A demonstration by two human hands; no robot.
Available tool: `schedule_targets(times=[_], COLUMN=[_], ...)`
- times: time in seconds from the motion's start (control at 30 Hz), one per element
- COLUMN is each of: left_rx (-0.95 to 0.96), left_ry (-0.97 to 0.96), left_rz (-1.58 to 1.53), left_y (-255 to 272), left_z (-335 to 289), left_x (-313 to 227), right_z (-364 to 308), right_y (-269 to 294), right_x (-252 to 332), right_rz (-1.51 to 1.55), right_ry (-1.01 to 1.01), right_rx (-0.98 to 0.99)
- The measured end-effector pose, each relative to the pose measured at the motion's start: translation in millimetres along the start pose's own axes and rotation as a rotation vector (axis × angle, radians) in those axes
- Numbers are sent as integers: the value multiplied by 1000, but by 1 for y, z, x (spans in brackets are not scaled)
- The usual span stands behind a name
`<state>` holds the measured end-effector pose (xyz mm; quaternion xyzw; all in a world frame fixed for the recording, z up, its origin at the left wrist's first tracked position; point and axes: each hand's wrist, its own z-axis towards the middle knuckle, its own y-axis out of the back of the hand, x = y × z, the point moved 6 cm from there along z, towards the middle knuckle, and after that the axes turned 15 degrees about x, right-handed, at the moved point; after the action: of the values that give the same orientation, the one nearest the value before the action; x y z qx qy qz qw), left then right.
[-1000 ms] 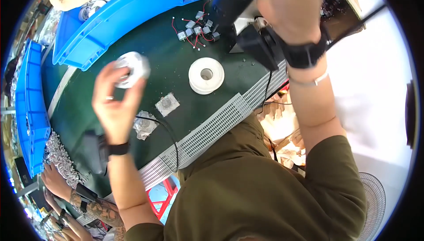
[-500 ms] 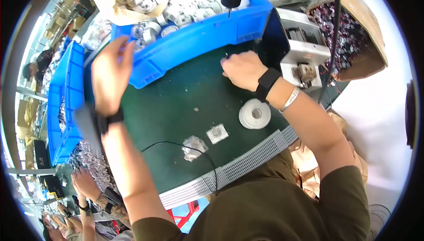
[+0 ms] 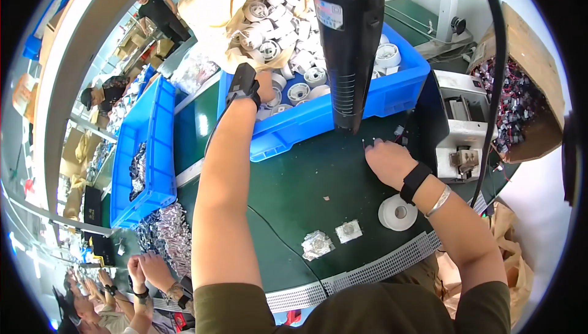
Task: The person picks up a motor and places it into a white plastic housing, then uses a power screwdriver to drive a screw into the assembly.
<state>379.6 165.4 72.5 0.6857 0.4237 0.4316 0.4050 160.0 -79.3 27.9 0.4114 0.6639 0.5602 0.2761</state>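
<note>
A light touch suits the left hand [image 3: 264, 86], white plastic housings [image 3: 299, 93] around its fingers — grip hidden — while the right hand [image 3: 390, 162] curls its fingers, contents unclear.

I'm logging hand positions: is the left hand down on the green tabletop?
No, the left hand is at the white parts in the blue bin.
</note>
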Motion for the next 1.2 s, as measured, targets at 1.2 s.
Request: schedule_targets(times=[1.2], left_rx=[-405], left_ry=[-770], left_rz=[-850], left_y=[-31], left_z=[-263], left_x=[-285], right_z=[-144], right_y=[11], right_x=[-31], right_rz=[1289], right_ry=[194], right_rx=[-317])
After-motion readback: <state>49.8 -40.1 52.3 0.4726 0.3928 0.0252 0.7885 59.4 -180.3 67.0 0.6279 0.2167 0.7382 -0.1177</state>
